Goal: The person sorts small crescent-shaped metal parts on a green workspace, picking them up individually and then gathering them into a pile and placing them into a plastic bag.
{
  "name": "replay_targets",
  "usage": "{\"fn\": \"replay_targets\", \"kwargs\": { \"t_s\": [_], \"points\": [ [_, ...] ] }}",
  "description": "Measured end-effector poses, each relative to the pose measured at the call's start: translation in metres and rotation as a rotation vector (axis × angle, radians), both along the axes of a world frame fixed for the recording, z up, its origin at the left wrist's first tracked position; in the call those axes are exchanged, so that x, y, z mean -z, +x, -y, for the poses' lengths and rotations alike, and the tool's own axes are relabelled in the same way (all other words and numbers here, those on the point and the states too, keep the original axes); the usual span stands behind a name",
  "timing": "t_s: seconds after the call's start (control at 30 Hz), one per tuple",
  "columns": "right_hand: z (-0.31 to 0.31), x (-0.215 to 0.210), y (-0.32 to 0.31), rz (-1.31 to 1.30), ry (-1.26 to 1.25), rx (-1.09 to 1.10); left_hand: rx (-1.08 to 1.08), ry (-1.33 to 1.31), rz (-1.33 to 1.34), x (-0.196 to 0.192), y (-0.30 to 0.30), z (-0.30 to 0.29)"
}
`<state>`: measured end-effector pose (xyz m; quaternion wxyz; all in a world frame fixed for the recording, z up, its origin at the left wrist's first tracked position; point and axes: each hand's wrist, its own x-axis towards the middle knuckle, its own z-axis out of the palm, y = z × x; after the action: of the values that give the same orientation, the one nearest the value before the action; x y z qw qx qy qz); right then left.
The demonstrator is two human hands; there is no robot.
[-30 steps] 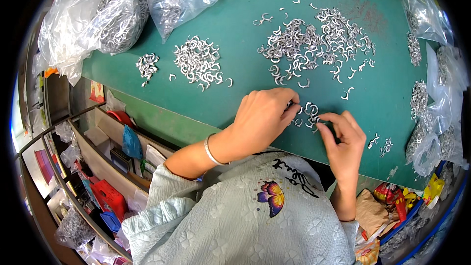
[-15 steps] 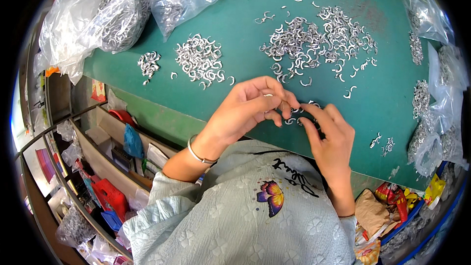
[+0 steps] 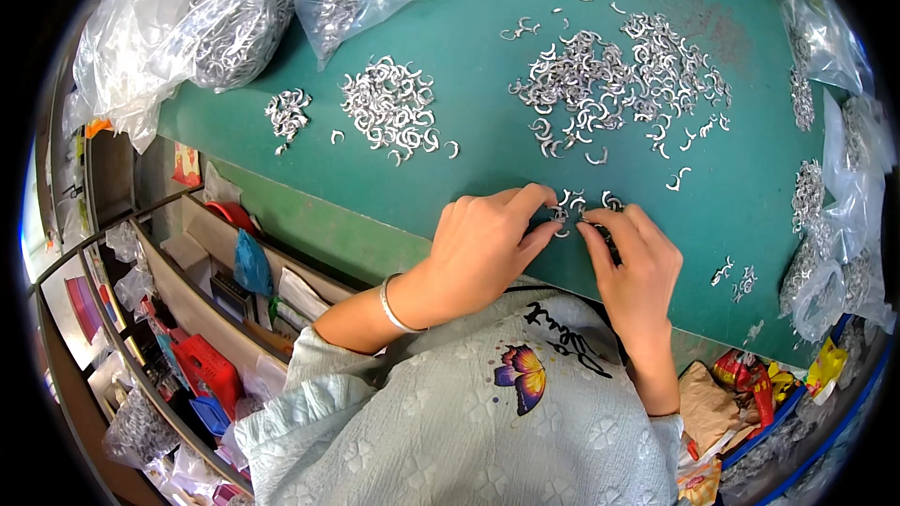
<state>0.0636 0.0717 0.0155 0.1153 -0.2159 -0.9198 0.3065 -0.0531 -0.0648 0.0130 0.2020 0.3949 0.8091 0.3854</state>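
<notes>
Small silvery C-shaped metal pieces [image 3: 571, 197] lie on the green tabletop between my two hands, close to the table's near edge. My left hand [image 3: 483, 242], with a bangle on its wrist, is bent palm down, thumb and forefinger closing on one of these pieces. Facing it, my right hand [image 3: 639, 258] pinches with thumb and forefinger at another piece in the same small group. More pieces show just above the right forefinger and partly under that palm. The other fingers of both hands are curled and largely hidden.
Beyond my hands spreads a large heap of curved metal pieces [image 3: 586, 84]. A smaller heap [image 3: 387, 108] and a little cluster [image 3: 288, 114] lie to the left. Plastic bags of pieces [image 3: 234, 33] stand far left; more bags [image 3: 848, 187] line the right edge. A cluttered shelf [image 3: 211, 267] adjoins the table.
My left hand has turned palm down and dropped from above the small group to the pieces on the table. My right hand has stayed almost in place.
</notes>
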Motion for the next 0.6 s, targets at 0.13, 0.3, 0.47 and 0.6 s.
{"fn": "replay_targets", "kwargs": {
  "t_s": [0.13, 0.3, 0.47, 0.6],
  "points": [
    [-0.009, -0.008, 0.012, 0.046, -0.149, 0.065, -0.044, 0.0, 0.073, -0.001, -0.003, 0.005],
    [-0.014, -0.015, 0.016, 0.052, -0.159, 0.116, -0.097, 0.0, 0.159, -0.001, -0.006, 0.008],
    [-0.009, -0.015, 0.017, 0.04, -0.073, 0.187, -0.097, -0.056, 0.126, -0.002, -0.007, 0.009],
    [-0.004, -0.005, 0.01, 0.015, 0.034, 0.071, -0.083, -0.042, 0.112, -0.006, -0.003, 0.009]
  ]
}}
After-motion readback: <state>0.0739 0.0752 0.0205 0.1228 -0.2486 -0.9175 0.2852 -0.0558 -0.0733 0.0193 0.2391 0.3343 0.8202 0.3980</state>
